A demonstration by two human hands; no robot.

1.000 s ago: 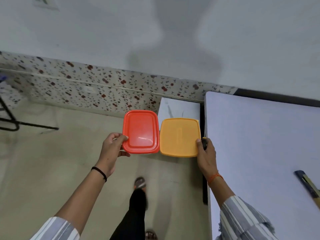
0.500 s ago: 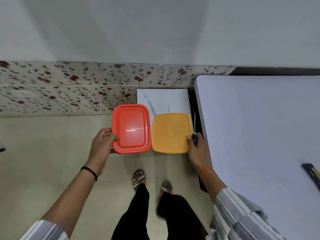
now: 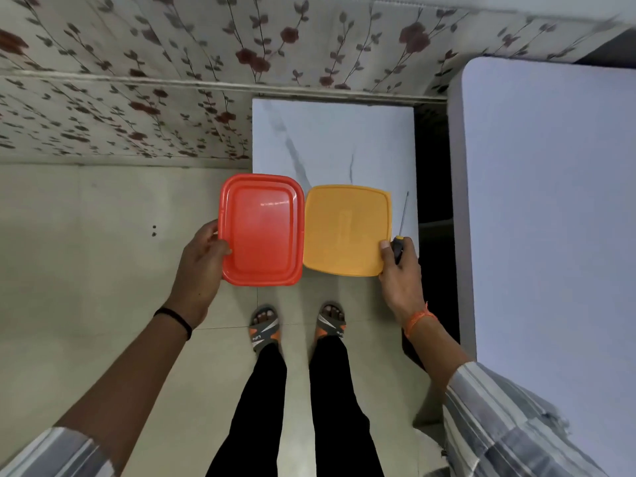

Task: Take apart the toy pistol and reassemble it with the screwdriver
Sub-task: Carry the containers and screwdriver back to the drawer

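My left hand point(image 3: 203, 266) grips the left edge of a red lidded plastic box point(image 3: 262, 230). Held level beside it is a yellow lidded box point(image 3: 347, 230), gripped at its right corner by my right hand point(image 3: 401, 270). The same hand also holds a screwdriver point(image 3: 401, 228) with a black and yellow handle, its thin shaft pointing away from me. Both boxes are shut, so their contents are hidden. No toy pistol is in sight.
A pale table point(image 3: 557, 208) fills the right side. A white marble-patterned slab point(image 3: 330, 142) lies low ahead against a floral wall point(image 3: 137, 84). I stand on a tiled floor point(image 3: 86, 270), my sandalled feet point(image 3: 265, 327) below the boxes.
My view has tilted down and come closer to the marble slab and the wall. Both boxes stay in my hands, side by side. My feet now stand together.
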